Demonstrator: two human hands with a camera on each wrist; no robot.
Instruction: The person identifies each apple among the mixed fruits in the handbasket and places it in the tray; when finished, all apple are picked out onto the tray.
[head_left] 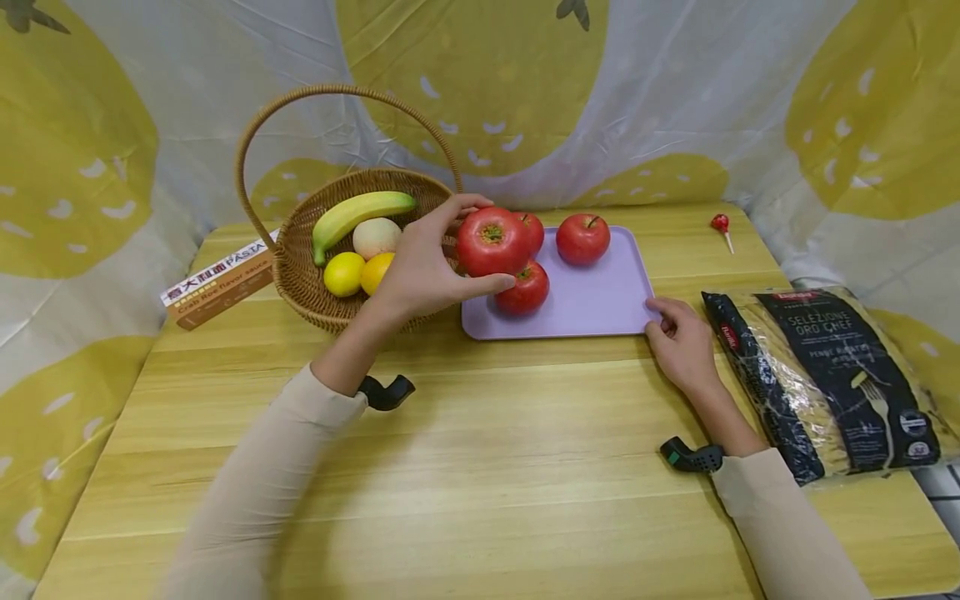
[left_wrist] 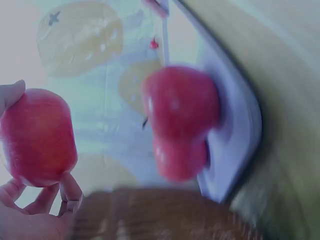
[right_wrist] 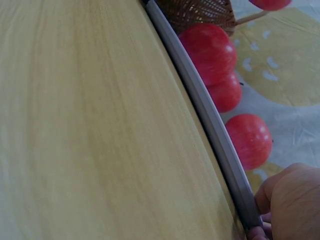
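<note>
My left hand [head_left: 420,262] grips a red apple [head_left: 491,242] between thumb and fingers, raised over the left end of a lavender tray [head_left: 592,304], next to the basket's right rim. The left wrist view shows this apple [left_wrist: 39,137] held clear of the others. On the tray sit a front apple [head_left: 522,292], another apple [head_left: 533,232] partly hidden behind the held one, and an apple [head_left: 582,239] farther right. At the tray's right edge, my right hand [head_left: 684,346] pinches the rim; the right wrist view shows thumb and fingers [right_wrist: 272,192] on it.
A wicker basket [head_left: 296,250] with a tall handle holds a banana [head_left: 363,217], a pale round fruit [head_left: 377,237], a lemon [head_left: 344,274] and an orange fruit [head_left: 375,272]. Left stands a pasta box [head_left: 225,287]. Right lie a pasta bag [head_left: 832,375] and a red lollipop [head_left: 721,223].
</note>
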